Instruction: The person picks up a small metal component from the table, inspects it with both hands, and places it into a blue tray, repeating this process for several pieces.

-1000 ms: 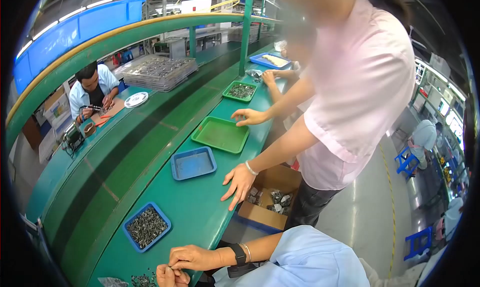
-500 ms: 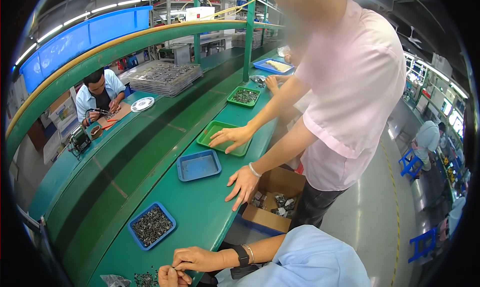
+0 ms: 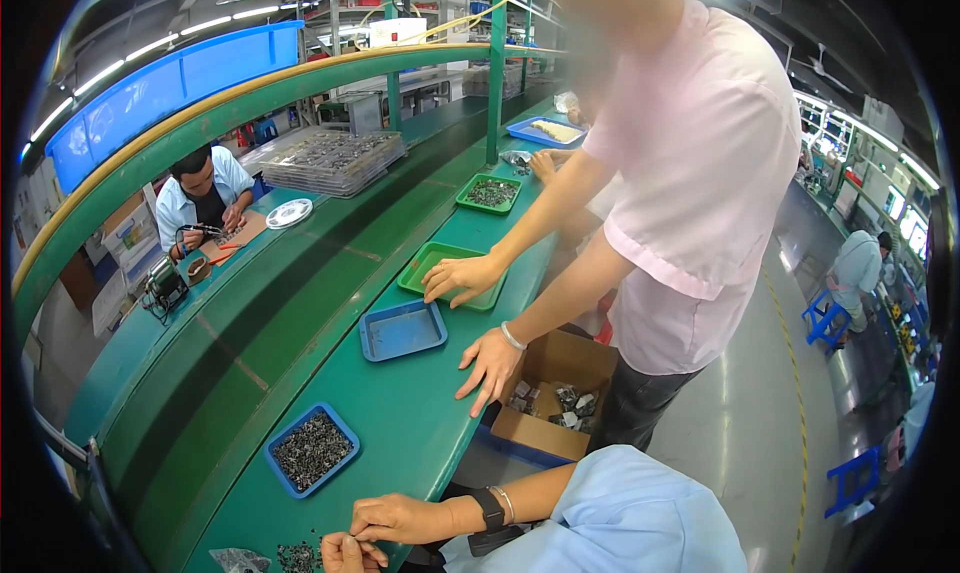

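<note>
At the lower edge my right hand (image 3: 398, 518), with a dark wristband and a bracelet, reaches in from a light-blue sleeve. Its thumb and fingers are closed in a pinch close to my left hand (image 3: 350, 554), partly cut off by the frame edge. The left fingers are also pinched together. Anything between them is too small to make out. Beside them lie a loose heap of small dark parts (image 3: 298, 557) and a clear plastic bag (image 3: 240, 560). Just beyond stands a blue tray (image 3: 352, 457) filled with small dark and metallic parts.
A standing person in a pink shirt (image 3: 700, 153) leans over the green bench (image 3: 400, 403), one hand at a green tray (image 3: 490, 301), the other on the bench edge. A blue tray (image 3: 403, 333) stands nearby. Below is a cardboard box (image 3: 540, 435). Another person (image 3: 205, 198) works across.
The view has shifted slightly, moving the scene a little right in the picture. My hands remain pinched together. The standing person's far hand has shifted slightly at the green tray.
</note>
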`<state>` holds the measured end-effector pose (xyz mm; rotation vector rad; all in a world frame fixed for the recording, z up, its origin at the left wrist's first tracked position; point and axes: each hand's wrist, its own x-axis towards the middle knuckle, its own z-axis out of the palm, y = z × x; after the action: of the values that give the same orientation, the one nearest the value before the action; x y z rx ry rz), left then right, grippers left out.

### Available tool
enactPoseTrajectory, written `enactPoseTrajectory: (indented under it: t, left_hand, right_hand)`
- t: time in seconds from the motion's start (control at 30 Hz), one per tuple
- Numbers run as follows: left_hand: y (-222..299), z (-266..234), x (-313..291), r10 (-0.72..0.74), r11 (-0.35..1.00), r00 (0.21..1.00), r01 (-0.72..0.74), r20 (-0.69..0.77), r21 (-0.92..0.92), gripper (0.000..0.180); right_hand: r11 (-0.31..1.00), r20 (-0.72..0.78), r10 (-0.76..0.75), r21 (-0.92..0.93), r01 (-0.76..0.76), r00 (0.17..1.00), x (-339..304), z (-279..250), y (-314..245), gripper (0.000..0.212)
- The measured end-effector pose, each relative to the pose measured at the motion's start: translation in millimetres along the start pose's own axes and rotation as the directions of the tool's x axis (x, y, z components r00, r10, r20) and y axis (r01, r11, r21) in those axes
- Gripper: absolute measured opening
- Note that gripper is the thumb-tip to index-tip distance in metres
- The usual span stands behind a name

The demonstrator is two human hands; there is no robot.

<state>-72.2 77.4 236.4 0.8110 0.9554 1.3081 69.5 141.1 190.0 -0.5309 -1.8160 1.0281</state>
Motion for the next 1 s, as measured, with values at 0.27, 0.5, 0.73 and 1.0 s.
enactPoseTrajectory:
  t: [0.27, 0.5, 0.73, 1.0]
  left_hand:
    - [0.4, 0.9, -4.1, -0.028, 1.000, 0.999, 0.028, 0.021, 0.011, 0.019]
    - [10.3, 1.4, -17.4, -0.053, 0.998, 0.996, 0.054, -0.073, 0.024, 0.022]
    - [-14.5, -41.8, -8.0, 0.032, 0.997, 0.986, -0.018, -0.164, 0.081, 0.013]
    - [-13.2, -85.0, -45.3, 0.290, 0.869, 0.876, -0.072, -0.386, 0.490, 0.009]
  right_hand:
    - [1.000, -0.002, 0.008, -0.022, -0.008, 1.000, -5.8, -0.5, -3.8, 0.009]
    - [0.977, 0.059, -0.176, -0.109, 0.181, 0.983, -0.6, 11.2, 0.7, 0.008]
    - [0.941, -0.043, -0.004, -0.338, -0.011, 0.999, 44.5, -39.3, 9.3, 0.004]
    - [0.854, 0.109, -0.004, -0.516, 0.060, 0.994, 89.3, -26.6, 43.2, 0.009]
